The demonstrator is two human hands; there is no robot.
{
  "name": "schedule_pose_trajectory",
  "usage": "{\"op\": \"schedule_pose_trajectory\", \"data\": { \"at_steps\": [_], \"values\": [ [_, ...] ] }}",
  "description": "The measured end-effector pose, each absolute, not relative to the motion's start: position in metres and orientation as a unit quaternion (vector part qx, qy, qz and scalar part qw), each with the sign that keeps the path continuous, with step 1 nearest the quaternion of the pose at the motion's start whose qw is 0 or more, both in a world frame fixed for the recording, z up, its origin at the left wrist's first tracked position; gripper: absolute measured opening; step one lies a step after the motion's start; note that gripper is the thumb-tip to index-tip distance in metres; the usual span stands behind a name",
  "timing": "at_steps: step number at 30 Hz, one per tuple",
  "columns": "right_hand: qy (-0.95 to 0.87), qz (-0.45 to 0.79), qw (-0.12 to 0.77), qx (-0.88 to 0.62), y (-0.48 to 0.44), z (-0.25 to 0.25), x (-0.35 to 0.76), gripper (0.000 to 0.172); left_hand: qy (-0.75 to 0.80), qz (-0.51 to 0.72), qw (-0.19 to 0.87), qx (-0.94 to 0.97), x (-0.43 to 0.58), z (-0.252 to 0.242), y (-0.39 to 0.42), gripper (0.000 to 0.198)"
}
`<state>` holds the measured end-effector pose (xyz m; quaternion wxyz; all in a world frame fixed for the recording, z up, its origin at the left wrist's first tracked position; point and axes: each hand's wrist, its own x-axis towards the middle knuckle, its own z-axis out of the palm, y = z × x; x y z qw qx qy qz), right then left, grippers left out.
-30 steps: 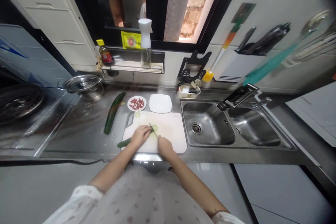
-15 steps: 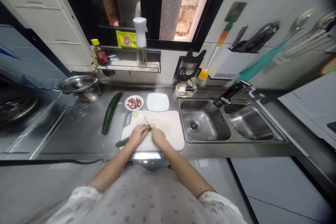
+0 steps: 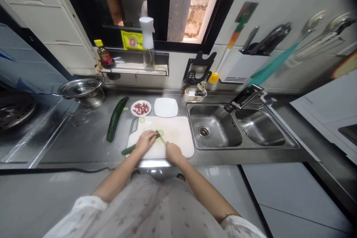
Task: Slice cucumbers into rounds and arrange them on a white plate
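Note:
A cucumber [image 3: 128, 150] lies slantwise on the white cutting board [image 3: 181, 134], its near-left end sticking out past my wrist. My left hand [image 3: 146, 141] is closed over its far part, fingers bunched near the cut end. In my right hand [image 3: 173, 152] is a kitchen knife [image 3: 162, 138], its handle hidden in my fist and its blade slanting up-left against the cucumber's end. One pale green slice [image 3: 161, 133] rests beside the blade. Another cucumber slice [image 3: 142, 120] sits by the board's top-left corner.
A whole cucumber [image 3: 116, 119] lies left of the board. Behind it stand a small plate of chopped red pieces [image 3: 141, 108] and a white square plate [image 3: 166, 108]. A double sink [image 3: 217, 126] adjoins on the right; a lidded steel pot [image 3: 83, 91] stands left.
My right hand has drawn back toward me and right with the knife, so more blade shows between the hands. My left hand keeps its hold on the cucumber. The view has shifted slightly.

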<state>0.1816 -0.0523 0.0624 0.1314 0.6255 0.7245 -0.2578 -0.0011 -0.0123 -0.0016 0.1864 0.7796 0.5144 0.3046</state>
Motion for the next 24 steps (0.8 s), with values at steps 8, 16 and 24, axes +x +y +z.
{"op": "schedule_pose_trajectory", "data": {
  "at_steps": [8, 16, 24],
  "values": [
    [0.712, -0.264, 0.150, 0.634, -0.071, 0.064, 0.194, 0.032, 0.511, 0.313, 0.193, 0.777, -0.001, -0.004, -0.012, 0.022],
    [0.715, -0.277, 0.138, 0.627, -0.076, 0.073, 0.211, 0.026, 0.517, 0.299, 0.202, 0.776, -0.003, -0.003, -0.009, 0.022],
    [0.669, -0.286, 0.057, 0.684, -0.065, 0.078, 0.235, 0.026, 0.571, 0.237, 0.196, 0.761, 0.002, 0.008, -0.008, 0.032]
  ]
}}
